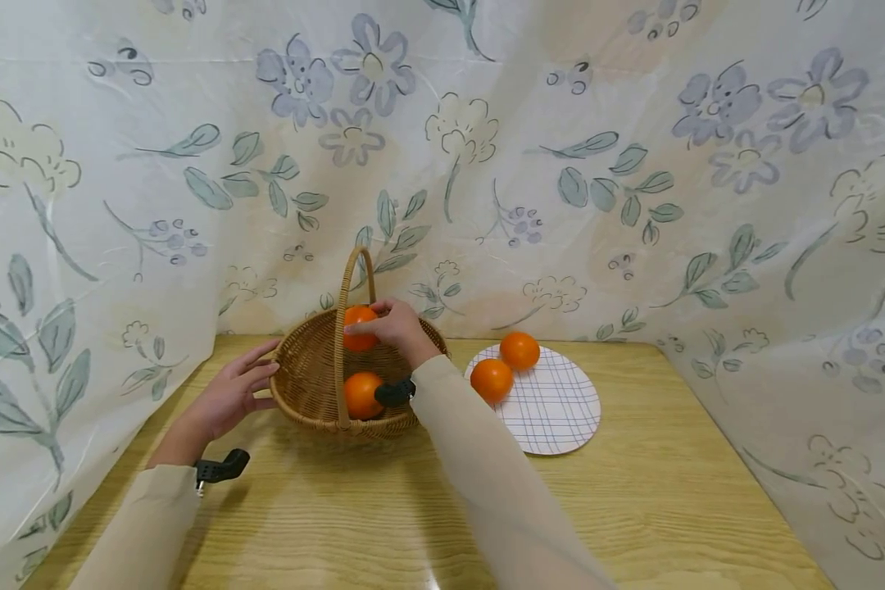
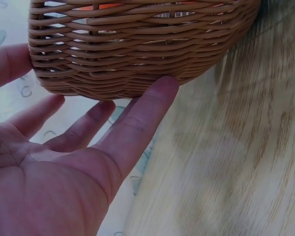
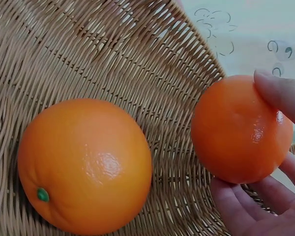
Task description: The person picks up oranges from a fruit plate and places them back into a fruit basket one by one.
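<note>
A wicker basket with a tall arched handle stands at the left of the table. My right hand grips an orange inside it, toward the back and beside the handle. In the right wrist view, thumb and fingers lie on opposite sides of this orange. A second orange with a green stem spot lies in the basket nearer the front. My left hand touches the basket's left side with spread, fairly straight fingers. The left wrist view shows its fingertips against the woven wall.
Right of the basket lies a round white plate with a checked line pattern. Two oranges, a front one and a back one, sit on its left and back part. Floral cloth hangs around the wooden table.
</note>
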### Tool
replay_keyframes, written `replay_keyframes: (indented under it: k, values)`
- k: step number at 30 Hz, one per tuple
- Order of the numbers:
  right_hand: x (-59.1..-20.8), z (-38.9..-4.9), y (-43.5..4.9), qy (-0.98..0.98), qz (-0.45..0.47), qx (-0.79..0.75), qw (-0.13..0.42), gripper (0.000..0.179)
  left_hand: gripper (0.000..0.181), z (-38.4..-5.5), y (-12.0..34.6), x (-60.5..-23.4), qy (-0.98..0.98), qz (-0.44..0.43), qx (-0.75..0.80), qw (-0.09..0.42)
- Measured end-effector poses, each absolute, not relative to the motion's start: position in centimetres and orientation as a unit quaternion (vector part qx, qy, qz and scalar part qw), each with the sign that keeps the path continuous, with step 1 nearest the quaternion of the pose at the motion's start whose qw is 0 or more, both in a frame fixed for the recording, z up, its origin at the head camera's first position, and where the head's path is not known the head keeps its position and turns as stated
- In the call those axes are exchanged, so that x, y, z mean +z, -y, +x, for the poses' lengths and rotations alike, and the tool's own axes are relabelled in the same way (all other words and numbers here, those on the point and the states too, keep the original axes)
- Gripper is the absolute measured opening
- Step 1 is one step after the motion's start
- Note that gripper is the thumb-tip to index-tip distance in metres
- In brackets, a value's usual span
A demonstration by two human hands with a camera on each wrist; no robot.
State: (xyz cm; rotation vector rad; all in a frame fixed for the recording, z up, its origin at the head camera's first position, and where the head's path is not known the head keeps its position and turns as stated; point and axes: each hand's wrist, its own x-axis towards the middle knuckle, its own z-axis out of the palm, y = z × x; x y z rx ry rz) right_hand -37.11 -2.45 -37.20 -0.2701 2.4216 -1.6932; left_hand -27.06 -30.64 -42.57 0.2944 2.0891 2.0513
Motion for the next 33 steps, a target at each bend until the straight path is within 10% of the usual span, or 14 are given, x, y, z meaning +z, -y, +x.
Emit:
replay_keyframes:
  k: [33]
  values:
    - [-38.7,-38.8,3.2,-0.851,-0.101,-0.492,0.155,0.054,0.066,-26.9,29.7,-42.6,-0.705,0.082,0.699,0.088]
